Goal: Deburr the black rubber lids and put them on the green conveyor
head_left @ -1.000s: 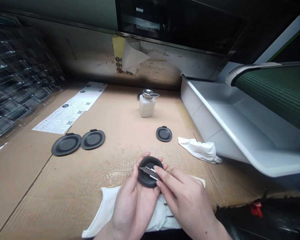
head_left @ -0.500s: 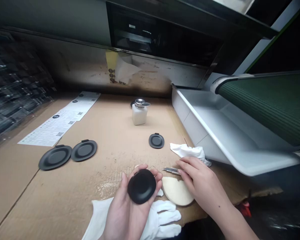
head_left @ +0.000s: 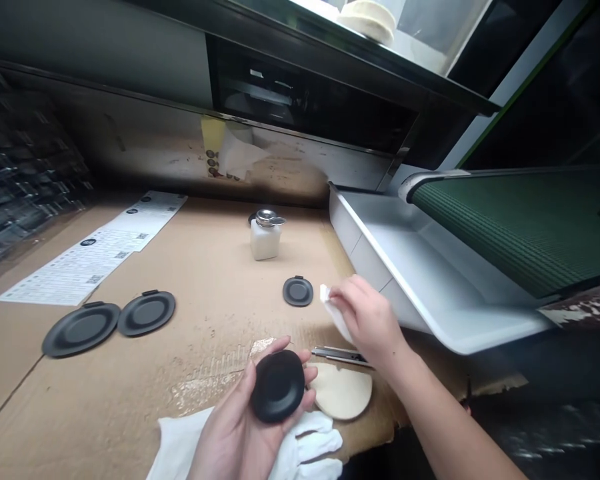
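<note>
My left hand cradles a small black rounded dish-like piece in its palm, with the thumb and curled fingers at its edges. Pinched in my right hand is a white cloth, beside the white tub. Below that hand lies a utility knife with its blade towards the left. A cream half-round pad sits just right of my left fingers. Under the left hand, a white glove is partly hidden. One black flat piece with a tab lies left of the cloth.
Two more black pieces lie at left, near printed sheets. A white bottle with a metal pump top stands mid-table. The white tub and a green conveyor belt border the right side.
My right hand has lifted from beside the knife and picked up the white cloth near the tub. The left hand still holds the black piece. The view has shifted slightly.
</note>
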A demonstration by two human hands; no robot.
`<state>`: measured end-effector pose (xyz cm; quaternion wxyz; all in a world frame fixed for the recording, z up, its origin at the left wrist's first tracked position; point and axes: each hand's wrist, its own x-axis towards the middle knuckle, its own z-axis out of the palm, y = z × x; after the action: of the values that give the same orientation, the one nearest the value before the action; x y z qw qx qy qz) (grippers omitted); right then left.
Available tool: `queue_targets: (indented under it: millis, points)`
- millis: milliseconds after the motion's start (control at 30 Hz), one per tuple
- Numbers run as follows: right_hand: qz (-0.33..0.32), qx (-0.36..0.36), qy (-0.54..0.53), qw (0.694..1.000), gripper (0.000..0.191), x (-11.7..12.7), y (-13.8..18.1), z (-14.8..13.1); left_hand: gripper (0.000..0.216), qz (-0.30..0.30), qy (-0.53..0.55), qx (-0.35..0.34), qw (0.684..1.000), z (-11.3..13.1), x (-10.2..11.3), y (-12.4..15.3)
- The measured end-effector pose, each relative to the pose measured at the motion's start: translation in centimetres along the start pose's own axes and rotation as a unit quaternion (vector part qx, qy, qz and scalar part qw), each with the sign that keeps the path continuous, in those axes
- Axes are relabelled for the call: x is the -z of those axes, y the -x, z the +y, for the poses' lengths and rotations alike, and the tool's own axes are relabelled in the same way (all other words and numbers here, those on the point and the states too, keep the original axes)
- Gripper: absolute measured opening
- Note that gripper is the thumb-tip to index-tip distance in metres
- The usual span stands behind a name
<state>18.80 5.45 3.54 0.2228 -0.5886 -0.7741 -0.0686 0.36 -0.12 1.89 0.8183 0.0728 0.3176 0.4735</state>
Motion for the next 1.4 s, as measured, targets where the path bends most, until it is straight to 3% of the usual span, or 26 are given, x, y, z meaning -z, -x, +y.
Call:
queue_targets:
  millis: [167, 333, 600, 1000, 1233, 1400]
  points:
    - [-0.043, 0.148, -0.133, 0.979, 0.021, 0.0, 0.8, -4.8, 0.026, 0.040, -0.024, -0.004, 0.999, -0.1, -0.6, 0.1]
    - [-0.085, 0.138, -0.095, 0.982, 0.019, -0.7, 1.0, -5.4, 0.025, 0.062, -0.050, -0.018, 0.997, -0.4, -1.0, 0.2]
    - [-0.039, 0.219, 0.013, 0.975, 0.020, -0.9, 0.7, -5.6, 0.021, 0.045, -0.057, -0.027, 0.997, -0.7, -0.5, 0.0]
    - [-0.094, 0.196, 0.066, 0.974, 0.015, 0.6, 1.3, -4.3, 0.021, 0.037, -0.083, -0.044, 0.995, -0.7, -0.9, 0.1]
    - [-0.018, 0.108, 0.103, 0.989, 0.022, 1.4, 1.4, -0.2, 0.044, 0.041, -0.097, -0.008, 0.994, -0.1, -1.0, 0.1]
    - [-0.027, 0.083, 0.184, 0.979, 0.021, -0.2, 1.9, 2.8, 0.044, 0.046, -0.084, 0.015, 0.995, 0.3, -1.0, -0.1]
